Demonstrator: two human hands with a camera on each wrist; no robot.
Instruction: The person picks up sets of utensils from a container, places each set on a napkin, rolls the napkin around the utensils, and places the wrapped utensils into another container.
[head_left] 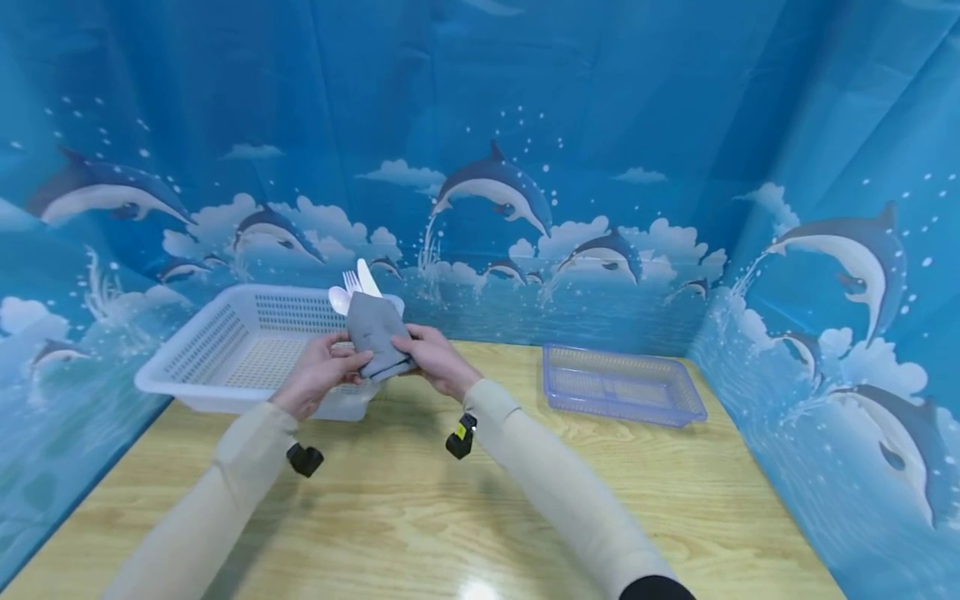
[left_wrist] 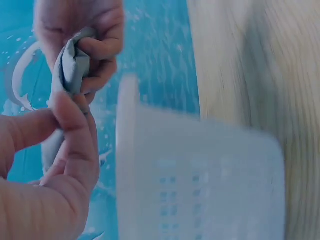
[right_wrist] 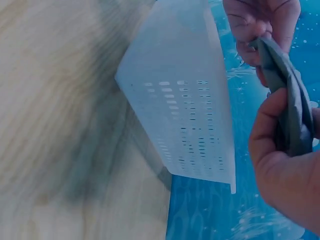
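Observation:
A folded grey cloth napkin is held up between both hands over the right side of the white basket. Out of its top stick a white spoon, a fork and a knife; their lower ends are hidden in the cloth. My left hand pinches the napkin's left side between thumb and fingers. On the opposite side my right hand grips it, thumb on the front face. From the right wrist view, the cloth appears edge-on, its layers folded over each other.
The white perforated basket stands at the back left of the wooden table. Further right, a shallow purple see-through tray lies near the back edge. A blue dolphin-print curtain closes off the back and sides.

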